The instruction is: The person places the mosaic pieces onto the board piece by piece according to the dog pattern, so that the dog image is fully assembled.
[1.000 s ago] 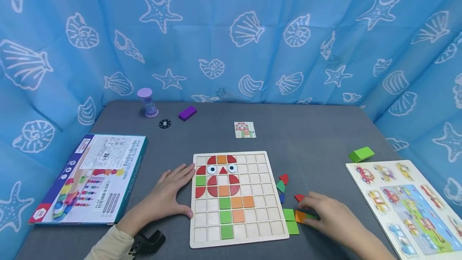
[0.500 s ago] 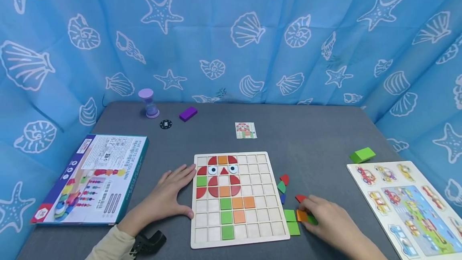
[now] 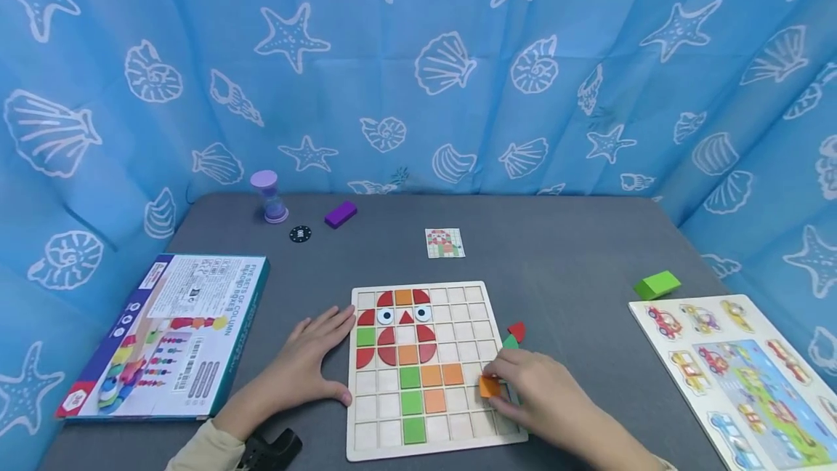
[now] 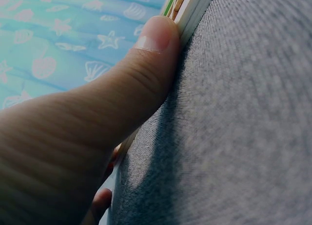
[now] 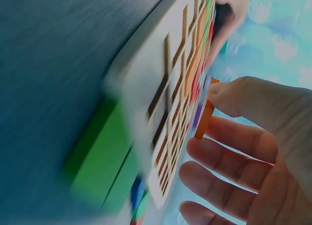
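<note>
A wooden grid board (image 3: 460, 426) lies on the dark tabletop, with red, orange and green tiles and two round eye pieces set in its left part. Against its left edge rests my left hand (image 3: 304, 362), fingers spread and thumb touching the side. My right hand (image 3: 549, 397) pinches a square orange tile (image 3: 489, 386) over the board's right side. In the right wrist view the orange tile (image 5: 204, 119) is tilted between thumb and forefinger, apart from the grid. Green tiles (image 5: 97, 144) lie beside the board there; the head view hides them behind my right hand.
A small picture card (image 3: 445, 243) lies behind the board. To the left are a toy box (image 3: 183, 325), an hourglass (image 3: 269, 197), a purple block (image 3: 341, 214) and a black disc (image 3: 300, 234). At right sit a green block (image 3: 657, 285) and a picture puzzle (image 3: 739, 376).
My right hand has picked up the orange tile from the pile right of the board and carried it left over the grid. My left hand has stayed at the board's edge.
</note>
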Tool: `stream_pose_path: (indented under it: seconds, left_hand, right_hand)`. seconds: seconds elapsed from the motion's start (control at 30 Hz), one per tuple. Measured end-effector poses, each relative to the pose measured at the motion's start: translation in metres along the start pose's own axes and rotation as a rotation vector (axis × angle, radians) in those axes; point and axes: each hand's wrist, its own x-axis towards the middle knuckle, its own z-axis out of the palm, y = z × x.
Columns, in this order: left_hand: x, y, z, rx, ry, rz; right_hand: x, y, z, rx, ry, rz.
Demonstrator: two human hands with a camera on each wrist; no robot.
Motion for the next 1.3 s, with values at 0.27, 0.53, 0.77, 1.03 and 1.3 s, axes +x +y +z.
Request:
stream_pose_path:
  seconds: [0.27,0.53,0.77,1.03,1.3]
  left_hand:
    - [0.002,0.002,-0.002,0.005,0.002,0.013]
    - [0.003,0.001,-0.002,0.004,0.002,0.015]
    - [0.002,0.0,-0.002,0.01,-0.009,0.007]
    - [0.0,-0.001,0.002,0.009,-0.015,-0.007]
    - [-0.001,-0.002,0.002,0.014,-0.007,-0.012]
  right_hand:
    - [0.018,-0.018,0.011,-0.008,-0.005,-0.114]
    - [0.023,-0.023,0.016,-0.024,-0.054,-0.106]
    - [0.023,-0.026,0.017,-0.028,-0.084,-0.104]
    - [0.012,-0.013,0.009,-0.002,-0.032,-0.044]
    - [-0.008,0.019,-0.015,-0.093,0.054,0.142]
